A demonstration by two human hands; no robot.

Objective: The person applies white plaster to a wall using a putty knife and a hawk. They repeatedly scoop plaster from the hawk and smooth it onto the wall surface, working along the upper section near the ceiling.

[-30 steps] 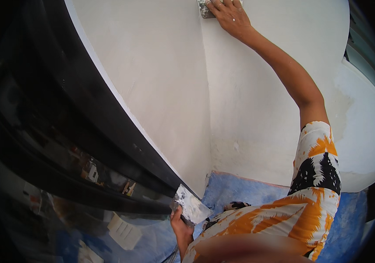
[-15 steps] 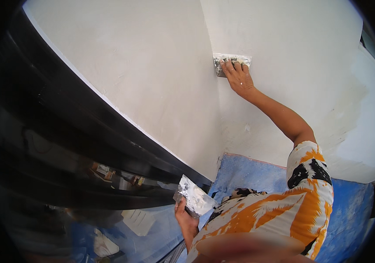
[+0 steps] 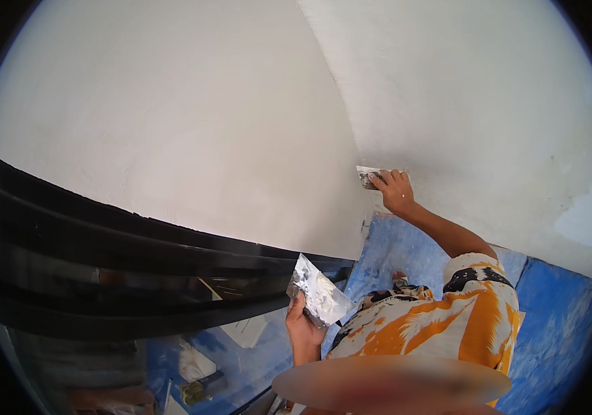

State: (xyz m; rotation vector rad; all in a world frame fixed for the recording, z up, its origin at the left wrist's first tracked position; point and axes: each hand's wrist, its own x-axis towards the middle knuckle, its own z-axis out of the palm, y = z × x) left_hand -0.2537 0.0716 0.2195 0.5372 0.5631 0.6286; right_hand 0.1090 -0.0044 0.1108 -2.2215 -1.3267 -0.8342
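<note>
My right hand point(image 3: 397, 191) grips a wide flat putty blade point(image 3: 366, 178) smeared with white, close to the inner corner where two pale walls meet, low on the right-hand wall point(image 3: 462, 104). Its fingers wrap over the back of the blade. At the lower middle, my left hand point(image 3: 305, 335) holds a second flat metal putty blade point(image 3: 320, 294) by its edge, tilted, with a heap of white filler point(image 3: 325, 296) on its face. The left-hand wall point(image 3: 206, 131) has a smooth, whitish coat with faint marks.
Along the bottom of the left wall run dark glossy frame bars point(image 3: 137, 242). Glass-like panes below show pale pieces and tools on blue. A blue, white-stained sheet point(image 3: 548, 339) covers the floor. An uncoated bluish-white patch point(image 3: 584, 225) marks the far right wall.
My right hand has slid the blade downward along the corner, toward the floor. My left hand has shifted slightly up and right with its loaded blade. The view has turned.
</note>
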